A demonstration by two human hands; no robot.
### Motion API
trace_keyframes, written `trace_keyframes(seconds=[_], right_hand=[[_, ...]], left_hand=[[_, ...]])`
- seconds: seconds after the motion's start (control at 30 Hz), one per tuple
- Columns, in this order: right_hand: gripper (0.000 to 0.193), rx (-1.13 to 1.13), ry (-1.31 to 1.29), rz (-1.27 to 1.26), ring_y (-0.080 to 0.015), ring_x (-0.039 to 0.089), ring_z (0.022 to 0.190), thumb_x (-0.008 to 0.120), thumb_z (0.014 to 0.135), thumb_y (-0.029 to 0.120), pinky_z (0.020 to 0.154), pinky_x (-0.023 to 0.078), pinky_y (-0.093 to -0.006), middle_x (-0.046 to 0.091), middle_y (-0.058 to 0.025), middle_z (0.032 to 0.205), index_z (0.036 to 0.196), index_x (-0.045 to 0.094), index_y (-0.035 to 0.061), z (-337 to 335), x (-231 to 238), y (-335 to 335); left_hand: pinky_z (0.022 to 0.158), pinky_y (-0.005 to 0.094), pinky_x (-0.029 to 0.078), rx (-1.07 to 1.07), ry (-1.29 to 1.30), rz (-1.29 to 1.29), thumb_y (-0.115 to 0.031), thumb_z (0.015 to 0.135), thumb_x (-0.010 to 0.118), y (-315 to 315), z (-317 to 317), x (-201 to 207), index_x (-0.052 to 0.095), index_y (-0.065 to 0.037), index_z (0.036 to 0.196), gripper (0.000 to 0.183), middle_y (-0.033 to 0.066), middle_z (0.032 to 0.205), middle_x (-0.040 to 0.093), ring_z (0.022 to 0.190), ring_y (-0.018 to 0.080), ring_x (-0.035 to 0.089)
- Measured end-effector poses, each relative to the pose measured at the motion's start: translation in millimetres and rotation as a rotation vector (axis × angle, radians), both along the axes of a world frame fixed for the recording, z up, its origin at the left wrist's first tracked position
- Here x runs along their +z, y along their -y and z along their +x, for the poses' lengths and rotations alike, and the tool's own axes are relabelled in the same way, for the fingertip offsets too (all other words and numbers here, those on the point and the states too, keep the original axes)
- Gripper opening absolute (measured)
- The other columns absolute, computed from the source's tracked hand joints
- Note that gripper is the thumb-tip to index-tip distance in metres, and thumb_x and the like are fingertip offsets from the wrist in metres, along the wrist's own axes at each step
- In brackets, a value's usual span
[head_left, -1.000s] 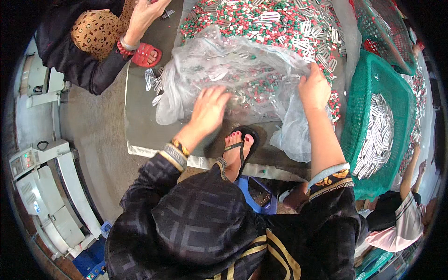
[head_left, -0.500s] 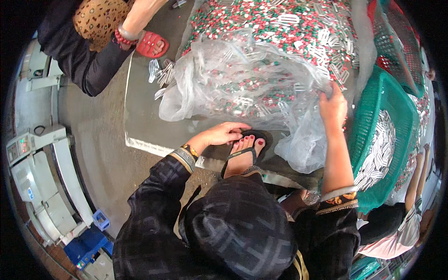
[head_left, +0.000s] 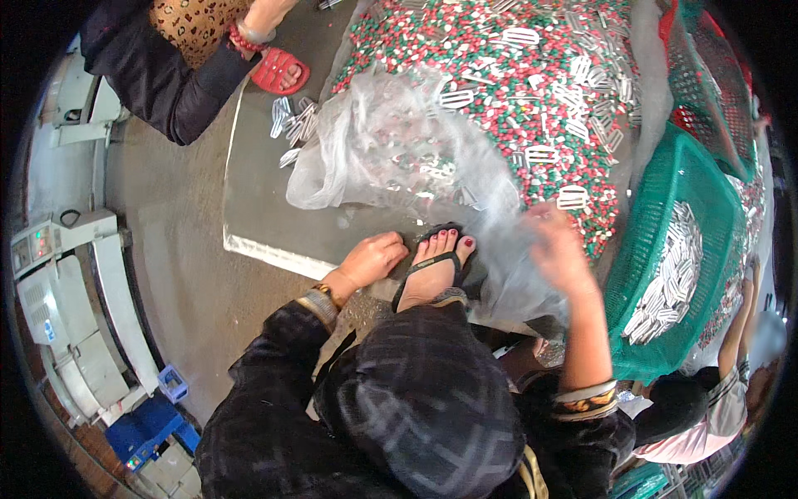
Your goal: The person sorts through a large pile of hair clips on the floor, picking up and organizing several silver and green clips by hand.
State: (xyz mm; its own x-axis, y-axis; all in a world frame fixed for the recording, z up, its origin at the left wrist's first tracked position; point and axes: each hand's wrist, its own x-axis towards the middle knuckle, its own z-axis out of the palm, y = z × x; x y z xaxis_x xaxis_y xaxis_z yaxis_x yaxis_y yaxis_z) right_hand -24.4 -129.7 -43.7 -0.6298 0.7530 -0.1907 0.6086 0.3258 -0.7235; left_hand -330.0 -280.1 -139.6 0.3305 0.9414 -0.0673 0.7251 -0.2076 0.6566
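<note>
My right hand [head_left: 563, 249], smeared by motion, has its fingers closed on the edge of a sheer white mesh cloth [head_left: 366, 125]. The cloth lies bunched over the near left part of a spread of small red, green and white capsule-like pieces [head_left: 499, 100]. Silver slotted strips [head_left: 572, 197] are scattered among the pieces. My left hand [head_left: 371, 259] rests low over the grey sheet [head_left: 274, 191], beside my sandalled foot [head_left: 432, 259]. Its fingers are curled in; whether anything is in them is hidden.
A green basket [head_left: 619, 333] holding many silver strips stands at the right, below a red and green basket [head_left: 706, 91]. More strips [head_left: 291, 125] lie on the sheet near a co-worker's red sandal [head_left: 280, 70]. Grey machines [head_left: 66, 291] line the left. Another person [head_left: 698, 416] sits lower right.
My right hand has drawn the mesh cloth toward me and leftward, uncovering more pieces and strips. My left hand has moved slightly left and down, its fingers curling in.
</note>
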Motion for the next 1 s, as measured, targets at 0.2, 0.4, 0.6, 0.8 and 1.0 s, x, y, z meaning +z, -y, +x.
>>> trace_keyframes(seconds=[0.2,0.4,0.6,0.8,1.0], right_hand=[[0.031,0.692,0.416,-0.244,-0.0265,0.052,0.108,0.062,0.068,0.014,0.089,0.041,-0.0428,0.056,-0.0088,0.113,0.099,0.065,0.0175,-38,-13,107],[0.044,0.614,0.512,-0.286,-0.0275,0.054,0.109,0.066,0.073,0.044,0.092,0.04,-0.0453,0.059,-0.011,0.111,0.106,0.064,0.0152,-32,12,101],[0.044,-0.169,0.055,-0.375,-0.026,0.061,0.093,0.067,0.077,0.032,0.077,0.049,-0.039,0.059,-0.0149,0.112,0.111,0.059,0.0052,-9,10,54],[0.027,-0.4,-0.263,-0.618,-0.0161,0.064,0.066,0.065,0.079,0.011,0.058,0.049,-0.0298,0.066,-0.0099,0.076,0.103,0.059,-0.001,-54,18,58],[0.016,-0.35,-0.258,-0.816,-0.0138,0.062,0.063,0.065,0.08,0.013,0.056,0.047,-0.0296,0.063,-0.0097,0.07,0.085,0.06,-0.0018,-60,62,63]], left_hand=[[0.072,0.0355,0.05,0.06,0.196,0.501,-0.001,0.069,0.069,-83,30,156,0.064,-0.004,0.088,0.02,0.0106,0.09,0.06,0.082,0.0283,0.06],[0.08,0.0423,0.044,-0.103,-0.297,0.09,-0.017,0.066,0.074,-145,92,36,0.061,-0.007,0.1,0.038,0.0086,0.102,0.057,0.096,0.0296,0.053],[0.077,0.0323,0.047,0.05,0.358,-0.394,-0.01,0.073,0.072,-123,79,38,0.056,-0.006,0.109,0.04,0.0041,0.093,0.059,0.088,0.0147,0.057],[0.072,0.0251,0.048,0.049,0.767,-0.778,-0.009,0.082,0.066,-87,69,97,0.046,-0.006,0.11,0.035,0.0004,0.092,0.057,0.084,0.0072,0.055],[0.071,0.0229,0.04,-0.015,0.657,-0.602,-0.013,0.087,0.059,-67,61,136,0.047,-0.005,0.103,0.022,0.0013,0.097,0.052,0.084,0.0066,0.049]])
